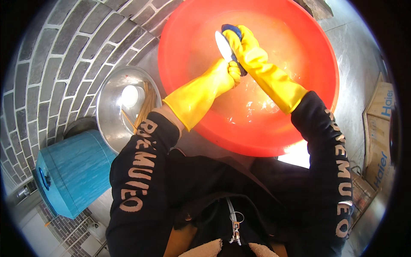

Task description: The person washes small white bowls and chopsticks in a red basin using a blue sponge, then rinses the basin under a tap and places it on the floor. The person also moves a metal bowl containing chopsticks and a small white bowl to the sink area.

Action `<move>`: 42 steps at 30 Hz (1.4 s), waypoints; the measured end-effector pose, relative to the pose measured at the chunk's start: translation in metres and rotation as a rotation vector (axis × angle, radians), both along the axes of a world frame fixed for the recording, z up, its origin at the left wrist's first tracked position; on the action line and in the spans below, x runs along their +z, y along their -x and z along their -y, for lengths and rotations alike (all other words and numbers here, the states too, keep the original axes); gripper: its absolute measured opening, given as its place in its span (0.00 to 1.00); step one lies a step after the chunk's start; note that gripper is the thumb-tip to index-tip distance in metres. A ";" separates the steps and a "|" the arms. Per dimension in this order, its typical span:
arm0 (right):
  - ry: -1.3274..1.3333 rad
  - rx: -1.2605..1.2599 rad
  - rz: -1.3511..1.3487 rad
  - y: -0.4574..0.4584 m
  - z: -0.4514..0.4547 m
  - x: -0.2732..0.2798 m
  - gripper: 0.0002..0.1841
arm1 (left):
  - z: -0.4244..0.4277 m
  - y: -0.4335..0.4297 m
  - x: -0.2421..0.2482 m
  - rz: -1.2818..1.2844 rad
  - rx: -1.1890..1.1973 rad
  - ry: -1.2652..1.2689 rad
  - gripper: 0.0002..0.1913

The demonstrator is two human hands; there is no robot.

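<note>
Both my hands wear yellow rubber gloves and meet over a large red plastic tub with water in it. My left hand grips the lower end of a white, overexposed piece, perhaps a dish seen nearly edge-on. A dark blue cloth is held in my right hand against the far side of the white piece. Its lower end shows beside my left fingers. Where the gloves overlap the cloth, its middle is hidden.
Left of the tub stands a stainless steel basin with stacked white cups or bowls and wooden chopsticks. Nearer me is a blue box-like container. A grey brick-pattern wall rises at left; cardboard lies at right.
</note>
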State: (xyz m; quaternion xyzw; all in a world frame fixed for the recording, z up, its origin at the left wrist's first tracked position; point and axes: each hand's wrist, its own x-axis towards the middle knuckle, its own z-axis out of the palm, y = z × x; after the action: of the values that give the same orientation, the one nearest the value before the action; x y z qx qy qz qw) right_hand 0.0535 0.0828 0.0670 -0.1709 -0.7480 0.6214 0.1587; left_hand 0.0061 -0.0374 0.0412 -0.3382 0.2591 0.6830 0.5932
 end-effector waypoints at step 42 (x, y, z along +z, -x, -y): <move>-0.731 0.199 0.449 -0.047 -0.100 -0.080 0.41 | 0.325 0.187 0.061 -1.860 -0.962 1.658 0.32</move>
State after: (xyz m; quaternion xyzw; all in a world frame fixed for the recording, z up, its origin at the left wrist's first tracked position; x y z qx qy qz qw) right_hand 0.1001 0.1827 -0.0129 -0.1613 -0.9475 0.2755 -0.0181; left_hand -0.1807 -0.3624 0.1027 0.1164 0.9929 0.0241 -0.0024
